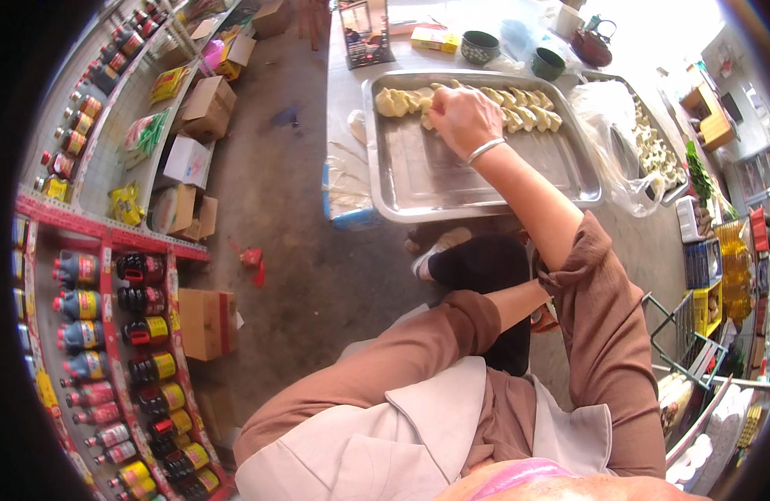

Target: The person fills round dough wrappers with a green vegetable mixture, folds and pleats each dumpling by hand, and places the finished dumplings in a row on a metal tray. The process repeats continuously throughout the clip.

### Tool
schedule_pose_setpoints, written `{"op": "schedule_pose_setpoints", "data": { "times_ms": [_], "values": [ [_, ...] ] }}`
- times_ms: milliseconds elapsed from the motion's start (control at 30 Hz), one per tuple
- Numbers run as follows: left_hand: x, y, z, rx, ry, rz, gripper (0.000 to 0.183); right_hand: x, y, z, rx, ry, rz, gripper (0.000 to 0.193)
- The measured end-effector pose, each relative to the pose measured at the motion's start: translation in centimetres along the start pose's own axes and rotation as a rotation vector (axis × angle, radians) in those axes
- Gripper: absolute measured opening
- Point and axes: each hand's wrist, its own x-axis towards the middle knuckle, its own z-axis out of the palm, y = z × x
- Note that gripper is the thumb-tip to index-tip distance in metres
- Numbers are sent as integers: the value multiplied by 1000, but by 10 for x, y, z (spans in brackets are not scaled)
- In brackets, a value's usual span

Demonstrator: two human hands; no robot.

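Dumplings [391, 102], pale and pinched in shape, lay in close rows along the far side of a rectangular metal tray [418, 171]; the near part of the tray's base was bare. The right hand [467, 121] was over the rows, back upward, fingers bent down among the dumplings; whether they were clamped on one could not be told. A pale bracelet [486, 150] circled that wrist. The left forearm [518, 302] passed behind the rolled brown right sleeve [598, 292]; the left hand was hidden, its fingers not determinable. The tray rested on a table [343, 104]. Just to its right were a clear plastic bag [606, 121] and further dumplings [656, 154]. Beyond its far rim stood two dark green cups [480, 48], a reddish-brown teapot [593, 48] and a yellow box [435, 39]. Well apart, at left, shelving [109, 238] held rows of bottles [78, 305].
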Motion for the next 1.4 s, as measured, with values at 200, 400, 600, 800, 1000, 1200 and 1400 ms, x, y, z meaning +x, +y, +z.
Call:
{"op": "schedule_pose_setpoints", "data": {
  "times_ms": [200, 400, 600, 800, 1000, 1200, 1400],
  "values": [
    [-12, -7, -5, 27, -8, -35, 47, -1, -2, -24, 42, -105, 51, 24],
    [-15, -3, -6, 20, -27, -66, 42, -19, 82, -104, 326, 269, 48, 24],
    [-14, -6, -2, 35, -60, -44, 35, -55, 211, -163, -73, -41, 532, 30],
    [-14, -8, 4, 110, -80, -32, 28, -92, 251, -126, -345, -296, 572, 34],
    [-10, -6, 2, 177, -47, -101, 29, -97, 256, -116, -357, -220, 536, 23],
    [-7, -10, 1, 294, -45, -94, 30, -104, 263, -116, -345, -48, 480, 20],
    [-7, -11, 2, 323, -55, -95, 32, -112, 273, -114, -342, 80, 392, 24]
  ]
}}
